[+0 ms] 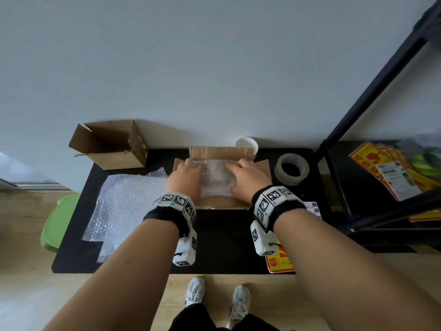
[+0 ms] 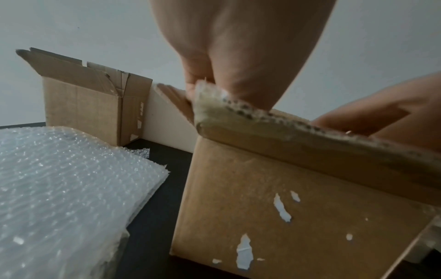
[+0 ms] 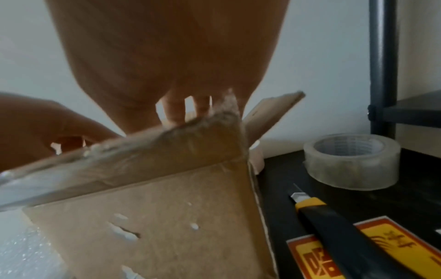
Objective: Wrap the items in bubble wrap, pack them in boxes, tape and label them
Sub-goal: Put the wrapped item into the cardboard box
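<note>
Both hands reach into the open cardboard box (image 1: 259,169) at the back of the black tabletop (image 1: 222,237); the left hand (image 1: 185,179) and the right hand (image 1: 248,177) lie on the bubble-wrapped bundle (image 1: 216,179) inside it, fingers curled over its far edge; spare bubble wrap (image 1: 124,201) lies left of the box, a tape roll (image 1: 291,168) right, a second box (image 1: 109,144) back left.

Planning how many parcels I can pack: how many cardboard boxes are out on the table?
2. One open box sits mid-table under both hands, bubble-wrapped bundle inside. A second, empty box stands open at the far left corner by the wall. None other shows.
</note>
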Tool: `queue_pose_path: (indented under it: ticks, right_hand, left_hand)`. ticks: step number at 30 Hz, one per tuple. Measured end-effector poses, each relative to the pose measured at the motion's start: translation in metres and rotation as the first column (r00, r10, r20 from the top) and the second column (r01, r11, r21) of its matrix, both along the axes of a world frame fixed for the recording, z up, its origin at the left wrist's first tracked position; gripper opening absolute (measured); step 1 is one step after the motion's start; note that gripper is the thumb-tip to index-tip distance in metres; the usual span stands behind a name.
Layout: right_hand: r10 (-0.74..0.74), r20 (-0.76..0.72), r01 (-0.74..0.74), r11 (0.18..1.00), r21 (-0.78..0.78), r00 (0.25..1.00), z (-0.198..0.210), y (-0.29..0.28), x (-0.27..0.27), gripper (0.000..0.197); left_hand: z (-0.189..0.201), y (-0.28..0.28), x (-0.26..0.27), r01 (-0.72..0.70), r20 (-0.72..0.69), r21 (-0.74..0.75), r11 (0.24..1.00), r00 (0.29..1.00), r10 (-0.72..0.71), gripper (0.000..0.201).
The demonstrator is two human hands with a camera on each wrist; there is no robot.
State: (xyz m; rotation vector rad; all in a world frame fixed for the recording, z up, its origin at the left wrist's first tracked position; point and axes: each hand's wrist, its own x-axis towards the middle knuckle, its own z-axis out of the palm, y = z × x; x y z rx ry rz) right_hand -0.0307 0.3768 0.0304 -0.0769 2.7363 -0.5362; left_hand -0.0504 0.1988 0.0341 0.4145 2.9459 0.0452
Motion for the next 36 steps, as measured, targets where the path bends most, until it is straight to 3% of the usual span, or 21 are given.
queue_pose_path:
  ticks: [4, 7, 11, 18, 22, 26, 29, 33, 36]
  right_hand:
    - [0.014, 0.081, -0.026, 0.988, 0.149, 0.997, -0.006, -0.012, -0.013, 0.055]
    - [0.007, 0.110, -0.030, 0.977, 0.210, 0.994, -0.008, -0.019, -0.020, 0.046]
    - [-0.014, 0.108, -0.010, 0.975, 0.224, 0.994, -0.011, -0.022, -0.026, 0.037]
    - [-0.051, 0.051, 0.043, 0.988, 0.149, 0.997, -0.021, -0.022, -0.021, 0.050]
    - [-0.076, 0.067, 0.067, 0.990, 0.127, 0.995, -0.024, -0.022, -0.025, 0.049]
    - [-0.100, 0.057, 0.092, 0.988, 0.123, 0.993, -0.026, -0.022, -0.023, 0.040]
    - [-0.119, 0.057, 0.111, 0.985, 0.132, 0.991, -0.027, -0.024, -0.022, 0.040]
    - [-0.115, 0.079, 0.102, 0.983, 0.155, 0.990, -0.024, -0.026, -0.024, 0.046]
    - [-0.100, 0.096, 0.085, 0.986, 0.145, 0.990, -0.021, -0.026, -0.025, 0.043]
  left_hand:
    - [-0.002, -0.008, -0.007, 0.217, -0.125, -0.016, 0.976, 0.968, -0.217, 0.049]
    - [-0.004, -0.011, -0.014, 0.310, 0.003, 0.036, 0.950, 0.951, -0.310, 0.055]
    - [-0.009, -0.013, -0.025, 0.378, 0.110, -0.005, 0.926, 0.921, -0.375, 0.059]
    - [-0.017, -0.004, -0.032, 0.415, 0.067, -0.064, 0.908, 0.909, -0.411, 0.044]
    - [-0.018, 0.001, -0.034, 0.459, 0.025, -0.173, 0.871, 0.886, -0.462, 0.032]
    - [-0.017, 0.003, -0.037, 0.487, -0.024, -0.217, 0.846, 0.863, -0.504, 0.037]
    - [-0.009, 0.002, -0.034, 0.517, 0.141, -0.314, 0.796, 0.855, -0.500, 0.030]
    - [-0.002, 0.004, -0.039, 0.488, 0.177, -0.291, 0.823, 0.873, -0.455, 0.026]
    - [-0.008, 0.001, -0.042, 0.472, 0.120, -0.308, 0.826, 0.881, -0.458, 0.029]
